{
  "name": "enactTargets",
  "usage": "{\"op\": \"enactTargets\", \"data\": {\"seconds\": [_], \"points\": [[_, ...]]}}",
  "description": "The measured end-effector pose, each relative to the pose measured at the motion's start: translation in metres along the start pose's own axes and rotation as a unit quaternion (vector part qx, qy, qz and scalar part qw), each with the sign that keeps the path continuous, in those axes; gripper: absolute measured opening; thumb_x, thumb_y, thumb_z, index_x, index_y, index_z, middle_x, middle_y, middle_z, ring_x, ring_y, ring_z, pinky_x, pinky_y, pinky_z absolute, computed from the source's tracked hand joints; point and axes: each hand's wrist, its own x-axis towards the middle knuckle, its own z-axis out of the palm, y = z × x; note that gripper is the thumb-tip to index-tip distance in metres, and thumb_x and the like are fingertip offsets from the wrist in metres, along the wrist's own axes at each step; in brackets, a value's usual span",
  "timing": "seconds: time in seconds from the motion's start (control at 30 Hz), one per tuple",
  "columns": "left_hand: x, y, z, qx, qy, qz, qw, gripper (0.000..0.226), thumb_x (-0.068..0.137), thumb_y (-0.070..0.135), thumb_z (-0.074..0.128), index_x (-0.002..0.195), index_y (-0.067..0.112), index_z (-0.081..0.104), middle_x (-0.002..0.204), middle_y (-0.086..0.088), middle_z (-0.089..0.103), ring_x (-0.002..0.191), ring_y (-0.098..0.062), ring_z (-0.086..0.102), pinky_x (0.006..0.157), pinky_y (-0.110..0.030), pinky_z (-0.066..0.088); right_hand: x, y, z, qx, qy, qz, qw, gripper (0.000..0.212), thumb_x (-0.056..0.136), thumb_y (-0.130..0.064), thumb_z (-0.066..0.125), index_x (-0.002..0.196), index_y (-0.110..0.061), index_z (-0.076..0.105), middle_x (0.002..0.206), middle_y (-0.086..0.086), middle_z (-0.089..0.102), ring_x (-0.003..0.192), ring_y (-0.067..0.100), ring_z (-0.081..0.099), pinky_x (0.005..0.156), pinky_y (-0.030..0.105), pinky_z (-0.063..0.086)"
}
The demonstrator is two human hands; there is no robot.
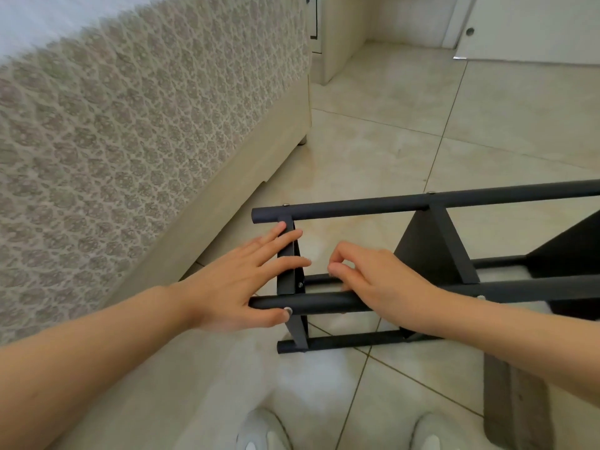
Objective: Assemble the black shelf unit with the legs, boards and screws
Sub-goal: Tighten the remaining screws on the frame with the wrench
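Observation:
The black shelf unit [428, 203] lies on its side on the tiled floor, its round legs running left to right and several boards fixed between them. My left hand [240, 280] lies with straight fingers against the end board [285, 271], its thumb under the near upper leg [324, 303]. My right hand [367, 280] rests on that same leg, thumb and forefinger pinched together just above it. Whether they hold a screw cannot be told. Silver screw heads show on the far leg.
A bed with a patterned cover [130, 141] runs along the left, close to the shelf's end. A loose dark board [513, 401] lies on the floor at the lower right. My white shoes [263, 433] are at the bottom edge. A cabinet [337, 34] stands behind.

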Motion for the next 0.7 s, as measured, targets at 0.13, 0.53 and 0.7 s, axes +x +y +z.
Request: {"op": "enactTargets", "data": {"seconds": [0.13,0.53,0.7], "points": [[-0.001,0.003,0.002,-0.011,0.013,-0.009,1.0,0.089,0.087,0.07,0.039,0.157,0.04,-0.008,0.166,0.019,-0.017,0.151,-0.006,-0.023,0.122,-0.022,-0.009,0.019,-0.005,-0.009,0.084,-0.062,0.068,0.992,0.015,0.1,-0.037,0.051,0.089,-0.031,0.059,0.082,-0.007,0.072,0.081,0.005,0.066,0.077,0.026,0.053],[-0.002,0.009,0.013,-0.08,0.056,-0.009,0.995,0.09,0.086,0.054,0.054,0.161,0.021,0.017,0.17,0.007,0.003,0.156,-0.02,-0.007,0.124,-0.046,0.013,0.087,-0.006,0.0,0.234,-0.311,0.188,0.902,0.015,0.093,-0.009,0.064,0.107,-0.004,0.07,0.082,0.006,0.075,0.069,0.012,0.068,0.075,0.027,0.061],[-0.002,0.009,0.013,-0.093,0.06,-0.009,0.994,0.088,0.085,0.054,0.054,0.16,0.022,0.02,0.17,0.008,0.004,0.156,-0.02,-0.006,0.123,-0.046,0.015,0.089,0.001,0.014,0.279,-0.341,0.211,0.872,0.015,0.093,-0.001,0.062,0.105,-0.003,0.07,0.095,0.011,0.076,0.082,0.02,0.073,0.082,0.034,0.06]]}}
